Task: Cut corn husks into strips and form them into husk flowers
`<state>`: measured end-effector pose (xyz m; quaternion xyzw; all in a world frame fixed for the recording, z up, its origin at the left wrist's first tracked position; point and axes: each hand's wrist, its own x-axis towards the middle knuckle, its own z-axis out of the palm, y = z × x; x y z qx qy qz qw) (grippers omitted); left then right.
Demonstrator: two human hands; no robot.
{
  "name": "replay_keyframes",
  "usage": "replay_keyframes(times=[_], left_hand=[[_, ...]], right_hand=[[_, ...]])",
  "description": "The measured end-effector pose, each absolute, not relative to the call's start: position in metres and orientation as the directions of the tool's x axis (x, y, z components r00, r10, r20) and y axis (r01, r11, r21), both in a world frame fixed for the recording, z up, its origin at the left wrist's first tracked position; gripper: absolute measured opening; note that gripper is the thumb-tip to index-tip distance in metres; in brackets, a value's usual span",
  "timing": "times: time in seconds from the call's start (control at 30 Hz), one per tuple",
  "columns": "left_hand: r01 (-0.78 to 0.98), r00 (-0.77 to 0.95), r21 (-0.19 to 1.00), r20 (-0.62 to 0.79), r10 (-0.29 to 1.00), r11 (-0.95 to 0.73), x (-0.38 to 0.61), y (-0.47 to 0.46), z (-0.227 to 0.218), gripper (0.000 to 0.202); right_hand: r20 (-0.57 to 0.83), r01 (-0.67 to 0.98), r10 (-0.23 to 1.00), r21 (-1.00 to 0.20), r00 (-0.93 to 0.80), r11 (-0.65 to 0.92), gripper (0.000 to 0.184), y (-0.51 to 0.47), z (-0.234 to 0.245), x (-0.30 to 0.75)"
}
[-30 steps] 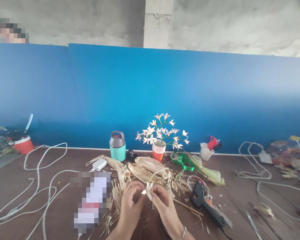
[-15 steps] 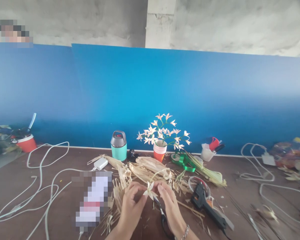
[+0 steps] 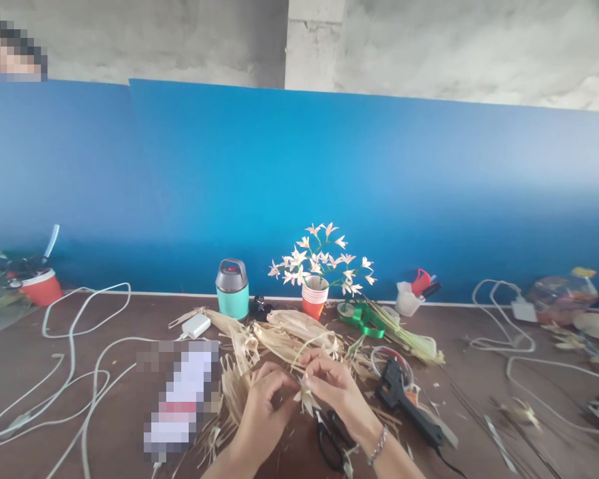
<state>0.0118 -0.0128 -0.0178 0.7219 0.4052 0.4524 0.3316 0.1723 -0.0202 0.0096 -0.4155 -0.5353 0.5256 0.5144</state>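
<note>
A pale husk flower (image 3: 307, 399) with pointed petals is pinched between my two hands, its petals tipped downward. My left hand (image 3: 269, 402) grips it from the left with thumb and fingers together. From the right, my right hand (image 3: 332, 386), with a bracelet at the wrist, closes its fingertips at the flower's base. A thin pale strip curves up near the fingertips. Black-handled scissors (image 3: 329, 442) lie on the table just below the flower. Behind the hands is a heap of dried corn husks (image 3: 284, 336).
Husk flowers (image 3: 324, 259) stand in stacked paper cups (image 3: 315, 296). A teal flask (image 3: 232, 293), green ribbon (image 3: 367, 319) and a glue gun (image 3: 406, 402) surround the work spot. White cables (image 3: 74, 346) run across the left side. A blue partition (image 3: 299, 166) rises behind; a person is beyond it.
My right hand has come over the flower's base, and the flower has turned from facing up to hanging petals-down. The scissors show more fully. The view has shifted slightly.
</note>
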Motion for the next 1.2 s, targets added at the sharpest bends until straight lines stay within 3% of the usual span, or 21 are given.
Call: replay_keyframes(times=[0.63,0.97,1.2], left_hand=[[0.378,0.37,0.764,0.393,0.842,-0.523,0.0131,-0.0118,-0.0167,0.017],[0.191,0.211,0.91,0.329,0.92,-0.369,0.0122,-0.0093,-0.0179,0.009],[0.124,0.205,0.933,0.308,0.929,-0.337,0.0103,-0.007,-0.0154,0.011]], right_hand=[[0.135,0.071,0.98,-0.987,-0.145,0.147,0.017,-0.0189,0.0121,0.1739],[0.111,0.014,0.994,-0.994,-0.024,0.111,0.032,-0.0195,0.0146,0.1717],[0.055,-0.166,0.997,-0.985,-0.061,0.044,0.027,-0.0204,0.013,0.1672]])
